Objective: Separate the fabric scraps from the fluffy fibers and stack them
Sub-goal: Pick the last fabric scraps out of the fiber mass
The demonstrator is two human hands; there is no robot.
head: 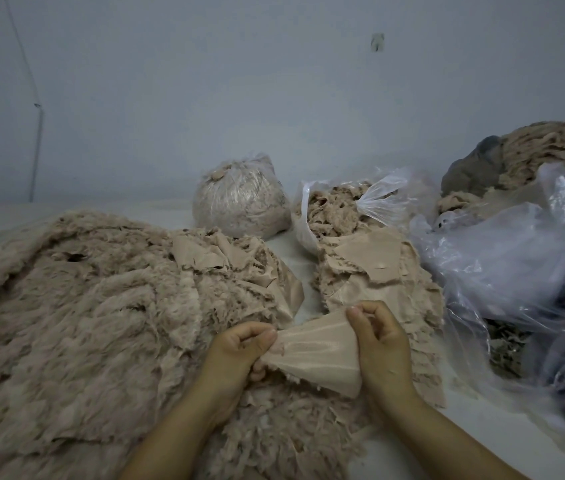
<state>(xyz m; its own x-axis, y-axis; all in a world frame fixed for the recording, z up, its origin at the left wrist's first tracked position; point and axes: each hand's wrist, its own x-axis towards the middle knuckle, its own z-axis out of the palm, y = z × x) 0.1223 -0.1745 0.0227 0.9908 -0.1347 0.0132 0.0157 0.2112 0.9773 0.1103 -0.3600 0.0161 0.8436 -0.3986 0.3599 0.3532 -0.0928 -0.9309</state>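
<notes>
Gripping one beige scrap between them, the left hand is pinching its narrow end and the right hand its wide edge, above the fiber pile.

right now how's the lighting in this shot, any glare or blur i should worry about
Head view: dim, flat, bluish light with soft shadows; mild glare only on the crinkled clear plastic bag; wide-angle bending at the edges; the smooth beige fabric scrap between the left hand and right hand is sharp enough.
</notes>
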